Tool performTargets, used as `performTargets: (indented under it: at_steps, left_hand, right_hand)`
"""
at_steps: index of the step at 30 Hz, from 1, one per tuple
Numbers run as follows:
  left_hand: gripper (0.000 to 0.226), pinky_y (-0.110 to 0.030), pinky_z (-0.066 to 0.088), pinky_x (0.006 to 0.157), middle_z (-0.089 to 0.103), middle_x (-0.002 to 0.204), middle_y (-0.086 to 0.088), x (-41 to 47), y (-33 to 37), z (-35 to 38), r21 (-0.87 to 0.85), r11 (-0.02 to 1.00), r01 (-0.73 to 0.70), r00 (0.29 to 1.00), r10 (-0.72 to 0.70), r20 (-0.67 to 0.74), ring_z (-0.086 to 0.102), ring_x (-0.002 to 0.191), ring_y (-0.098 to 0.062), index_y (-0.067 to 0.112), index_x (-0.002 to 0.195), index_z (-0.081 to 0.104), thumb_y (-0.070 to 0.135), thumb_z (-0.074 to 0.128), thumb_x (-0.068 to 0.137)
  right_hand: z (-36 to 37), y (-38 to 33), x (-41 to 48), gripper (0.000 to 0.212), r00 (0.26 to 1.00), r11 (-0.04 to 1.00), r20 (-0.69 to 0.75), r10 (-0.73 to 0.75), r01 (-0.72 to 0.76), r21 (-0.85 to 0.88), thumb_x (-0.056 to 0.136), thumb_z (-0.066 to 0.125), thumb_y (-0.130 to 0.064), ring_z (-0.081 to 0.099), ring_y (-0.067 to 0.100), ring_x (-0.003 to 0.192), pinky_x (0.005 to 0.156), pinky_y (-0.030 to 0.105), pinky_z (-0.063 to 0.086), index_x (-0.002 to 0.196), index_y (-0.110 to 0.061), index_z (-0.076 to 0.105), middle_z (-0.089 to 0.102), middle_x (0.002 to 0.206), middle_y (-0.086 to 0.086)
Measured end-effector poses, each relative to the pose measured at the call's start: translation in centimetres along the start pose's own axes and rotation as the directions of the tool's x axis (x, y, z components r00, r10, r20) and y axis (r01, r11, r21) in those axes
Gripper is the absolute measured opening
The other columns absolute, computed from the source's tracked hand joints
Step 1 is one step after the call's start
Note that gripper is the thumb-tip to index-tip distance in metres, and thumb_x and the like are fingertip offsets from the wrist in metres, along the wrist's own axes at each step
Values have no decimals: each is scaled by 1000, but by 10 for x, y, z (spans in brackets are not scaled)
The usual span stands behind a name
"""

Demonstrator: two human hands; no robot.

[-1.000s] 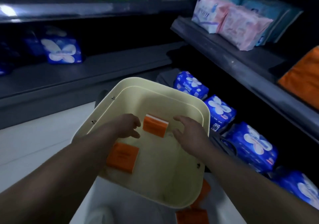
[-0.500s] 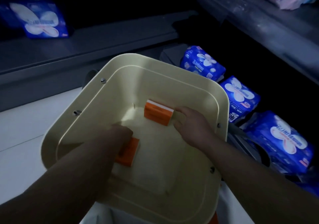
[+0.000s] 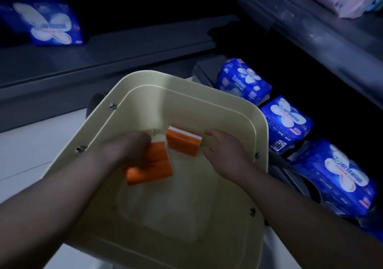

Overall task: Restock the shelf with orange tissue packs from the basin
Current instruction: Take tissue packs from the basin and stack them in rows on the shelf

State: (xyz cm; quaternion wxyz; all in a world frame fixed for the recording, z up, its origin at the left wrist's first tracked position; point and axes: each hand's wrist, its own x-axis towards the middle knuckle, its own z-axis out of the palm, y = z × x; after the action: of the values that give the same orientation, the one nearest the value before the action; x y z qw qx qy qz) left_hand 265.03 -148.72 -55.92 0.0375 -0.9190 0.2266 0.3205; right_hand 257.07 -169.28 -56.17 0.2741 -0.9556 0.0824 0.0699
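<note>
Orange shows twice inside the cream basin point(image 3: 207, 94). My left hand point(image 3: 124, 150) has its fingers clenched round the near pack point(image 3: 151, 165), which is tilted and looks raised off the basin floor. My right hand point(image 3: 226, 156) curls thumb and fingers round the right end of the far pack point(image 3: 182, 144), which lies near the basin's back wall, just beside the near pack. So both sets of fingers are grasping a pack, and neither pack has left the basin yet.

I judge this to be the pick-up step: both packs are gripped, the lift out not yet made. No other orange packs show in the basin, so these may be the last.

Next I need to bring both hands up over the rim without knocking it, then carry the packs to their place. The grey shelf point(image 3: 310, 32) runs along my right, with blue packs point(image 3: 286, 121) on the level below it. Where the orange ones belong is out of view, so I must look up to find the gap first.
</note>
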Motion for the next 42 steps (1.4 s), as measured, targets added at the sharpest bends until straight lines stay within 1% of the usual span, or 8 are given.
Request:
performTargets:
  at_steps: [5, 10, 14, 22, 25, 30, 38, 42]
  left_hand:
    - [41, -36, 49, 74, 63, 90, -2, -49, -23, 7, -348, 936, -49, 935, -80, -346, 59, 83, -26, 22, 100, 57, 28, 80, 67]
    - [43, -16, 38, 57, 55, 77, 13, -77, -30, 6, -401, 903, -152, 808, -120, -576, 48, 65, -3, 32, 104, 56, 34, 80, 69]
    - [42, -9, 34, 60, 54, 77, 18, -83, -36, 8, -439, 882, -171, 754, -169, -635, 48, 65, -5, 35, 101, 59, 36, 81, 65]
    - [40, -8, 36, 58, 56, 81, 20, -91, -39, 10, -458, 864, -212, 725, -175, -666, 53, 68, 0, 42, 97, 54, 39, 79, 66]
    - [38, -7, 37, 59, 56, 81, 19, -90, -39, 12, -454, 861, -230, 701, -177, -690, 53, 70, 2, 42, 95, 51, 39, 77, 68]
    - [39, -31, 41, 67, 63, 98, 3, -96, -26, 5, -283, 929, -237, 635, -72, -769, 58, 86, -24, 28, 108, 54, 49, 60, 76]
    - [34, -34, 44, 65, 58, 102, 9, -150, 43, -71, -34, 967, -251, 669, 148, -728, 59, 86, -23, 36, 107, 43, 56, 53, 82]
    - [36, -35, 45, 70, 58, 105, 1, -181, 107, -116, 75, 948, -310, 648, 268, -713, 59, 90, -26, 28, 107, 44, 52, 57, 82]
  right_hand:
    - [17, -4, 35, 50, 999, 998, 27, 19, -18, -57, 88, 57, -15, 42, 24, 130, 104, 25, 30, 137, -13, 46, 47, 141, 9]
    - [50, -6, 58, 44, 997, 997, 60, 55, -51, -63, 86, 61, -26, 53, 24, 118, 92, 27, 38, 129, -18, 54, 57, 130, 8]
    - [77, -1, 69, 49, 995, 999, 96, 39, -37, -16, 74, 68, -47, 64, 24, 99, 73, 24, 41, 117, -24, 63, 68, 109, 5]
    - [115, 9, 81, 38, 994, 907, 92, 67, -22, -421, 91, 47, -18, 38, 34, 123, 99, 38, 37, 128, -14, 52, 42, 133, 15]
    - [111, 2, 80, 29, 981, 954, 153, 119, -70, -291, 87, 60, -32, 59, 29, 104, 74, 27, 42, 105, -9, 64, 65, 110, 15]
    - [36, -22, 49, 19, 992, 992, 54, 116, -118, 42, 85, 58, -28, 67, 35, 86, 70, 36, 53, 95, -12, 62, 68, 95, 16]
    - [-130, -24, -84, 18, 970, 989, -228, 84, -53, 139, 78, 65, -26, 65, 29, 76, 71, 46, 55, 89, -13, 56, 67, 85, 9]
    - [-206, -15, -161, 12, 920, 983, -366, 138, -83, 161, 79, 65, -24, 66, 22, 70, 67, 37, 55, 87, -20, 57, 68, 79, 2]
